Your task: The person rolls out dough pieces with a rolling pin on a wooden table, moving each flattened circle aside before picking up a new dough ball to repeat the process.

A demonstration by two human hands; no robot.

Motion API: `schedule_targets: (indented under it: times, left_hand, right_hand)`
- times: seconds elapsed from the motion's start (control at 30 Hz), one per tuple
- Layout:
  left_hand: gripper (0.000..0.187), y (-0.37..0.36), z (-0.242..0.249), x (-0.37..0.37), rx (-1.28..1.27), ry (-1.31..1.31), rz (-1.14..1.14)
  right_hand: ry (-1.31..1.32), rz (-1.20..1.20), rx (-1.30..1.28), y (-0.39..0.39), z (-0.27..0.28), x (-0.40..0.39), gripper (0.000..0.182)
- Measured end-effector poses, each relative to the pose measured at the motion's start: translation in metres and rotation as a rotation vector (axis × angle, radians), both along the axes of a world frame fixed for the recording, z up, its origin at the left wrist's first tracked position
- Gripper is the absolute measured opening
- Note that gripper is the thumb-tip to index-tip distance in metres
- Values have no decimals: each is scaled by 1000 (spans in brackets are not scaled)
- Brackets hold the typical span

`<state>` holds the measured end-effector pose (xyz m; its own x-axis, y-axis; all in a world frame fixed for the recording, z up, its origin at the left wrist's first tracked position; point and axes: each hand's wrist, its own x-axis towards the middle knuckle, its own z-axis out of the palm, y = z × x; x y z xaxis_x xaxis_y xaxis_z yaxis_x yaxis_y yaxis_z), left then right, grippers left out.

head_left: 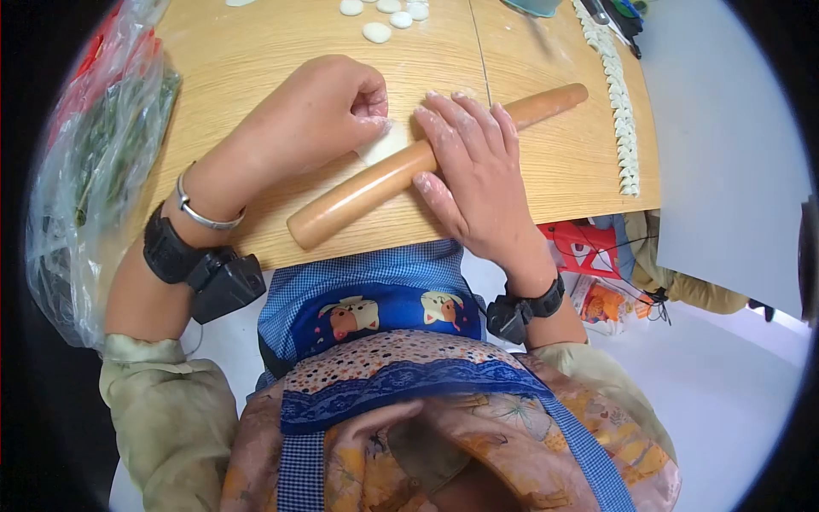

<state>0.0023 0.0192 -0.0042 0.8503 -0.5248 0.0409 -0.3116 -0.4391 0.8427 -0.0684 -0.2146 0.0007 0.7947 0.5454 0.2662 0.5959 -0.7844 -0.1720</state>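
Observation:
A wooden rolling pin (363,194) lies slantwise on the wooden table, over a thin white piece of dough (386,147). My right hand (478,162) rests across the pin's middle, fingers over the top and thumb on the near side, with flour on the fingertips. My left hand (328,111) is curled, its thumb and fingertips pinching the dough's edge just behind the pin. Part of the dough is hidden under the pin and my left hand.
Several small dough discs (377,32) lie at the back of the table. A long row of folded dough pieces (624,119) runs along the right edge. A plastic bag with green vegetables (111,145) sits at the left. A white surface (725,128) adjoins the right side.

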Motion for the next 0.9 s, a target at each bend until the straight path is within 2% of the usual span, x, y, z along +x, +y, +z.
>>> schedule_targets:
  times: [0.33, 0.43, 0.67, 0.9]
  left_hand:
    - [16, 7, -3, 8, 13, -55, 8]
    - [15, 7, -4, 7, 21, -40, -11]
    - [14, 5, -3, 6, -4, -67, -3]
    - [14, 2, 5, 2, 36, -63, -22]
  right_hand:
    - [-128, 24, -21, 32, -10, 59, 48]
    - [-137, 5, -5, 26, -9, 47, 49]
    - [37, -25, -40, -11, -2, -22, 65]
    - [39, -47, -13, -14, -6, -24, 68]
